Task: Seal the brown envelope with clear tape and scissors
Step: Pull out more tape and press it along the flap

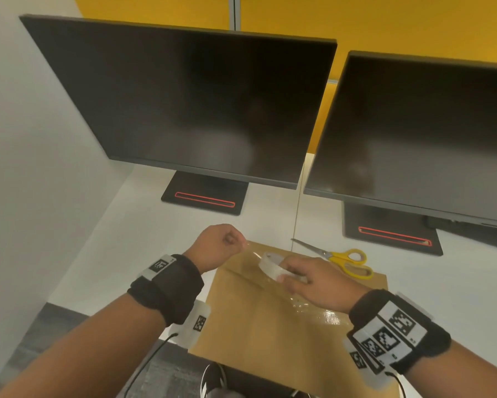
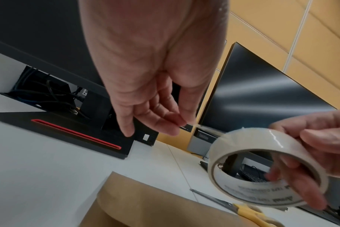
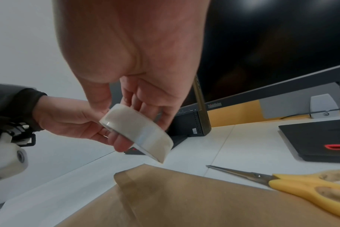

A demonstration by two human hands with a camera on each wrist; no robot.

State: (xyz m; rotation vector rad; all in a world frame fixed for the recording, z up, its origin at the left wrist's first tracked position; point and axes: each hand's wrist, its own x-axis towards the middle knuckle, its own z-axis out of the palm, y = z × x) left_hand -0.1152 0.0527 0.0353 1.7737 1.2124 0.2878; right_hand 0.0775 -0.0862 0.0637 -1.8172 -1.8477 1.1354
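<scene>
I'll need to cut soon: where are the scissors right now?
In the head view, the scissors lie on the desk right of the tape roll, handles on the envelope's far right corner.

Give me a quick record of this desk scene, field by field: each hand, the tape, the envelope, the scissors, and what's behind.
left hand: pinches the free end of the tape, pulled away from the roll
right hand: grips the tape roll above the envelope
envelope: brown, flat on the white desk, one shiny taped strip already near the right wrist
scissors: yellow handles, lying on the desk, handles on the envelope's far right corner, untouched
background: two dark monitors on black stands
</scene>
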